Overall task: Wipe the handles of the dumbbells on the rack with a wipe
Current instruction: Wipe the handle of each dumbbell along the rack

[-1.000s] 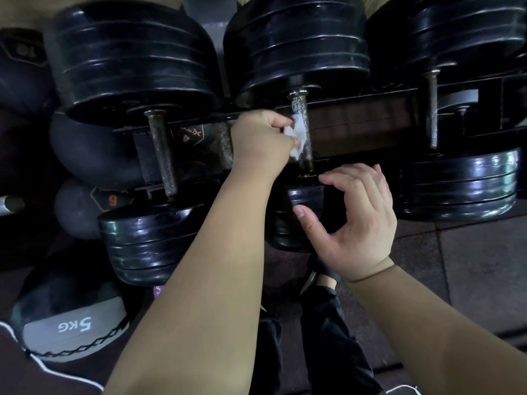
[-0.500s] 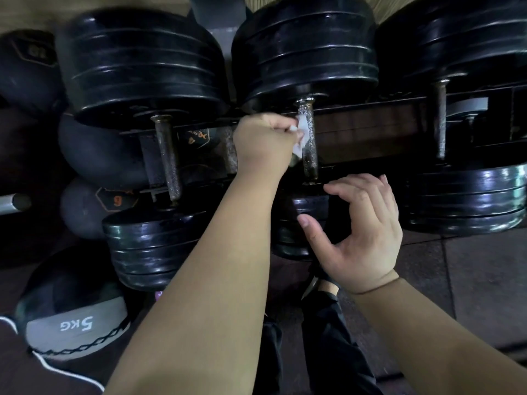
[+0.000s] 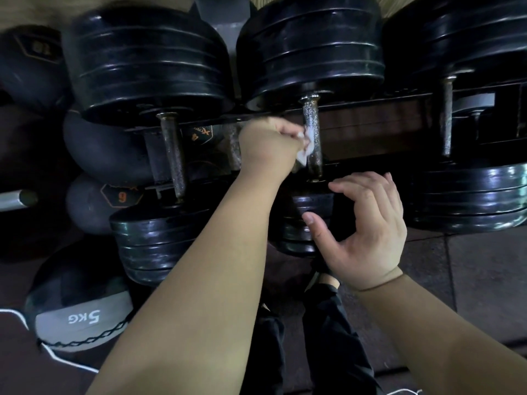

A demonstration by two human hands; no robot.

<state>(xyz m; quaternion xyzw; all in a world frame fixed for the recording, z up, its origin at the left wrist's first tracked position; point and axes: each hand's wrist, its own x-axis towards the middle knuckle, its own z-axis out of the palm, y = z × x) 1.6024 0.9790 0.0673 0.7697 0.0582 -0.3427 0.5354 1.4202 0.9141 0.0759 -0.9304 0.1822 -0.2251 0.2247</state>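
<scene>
From my feed, three black dumbbells lie across the rack (image 3: 356,105) with their handles running away from the camera. The left dumbbell (image 3: 142,69) and right dumbbell (image 3: 467,35) flank the middle dumbbell (image 3: 310,49). Dark round balls are crowded at the left behind the rack, one marked 6 (image 3: 88,212). A grey-and-black ball marked 5KG (image 3: 79,320) sits on the floor (image 3: 484,280) with a white cord (image 3: 17,312) beside it.

The left forearm crosses the picture and, together with the right hand (image 3: 368,232), covers most of the middle dumbbell's near plates. The left hand (image 3: 268,143) is closed round a crumpled white wipe (image 3: 302,155) and presses it against the left side of the middle handle (image 3: 311,124), about halfway along. The right hand hangs just below that handle with its fingers bent, its thumb spread and nothing in it. I can't tell whether its fingertips touch the plates.

The top of the far plates and the right dumbbell's outer edge are cut off by the frame. The upper left corner is blurred, and the label on the ball there is unreadable. Black trouser legs show between the arms.

The plates are glossy stacked discs with ridged rims. The handles are knurled metal, dull and speckled with rust. The floor is dark, matte, square tiling.
</scene>
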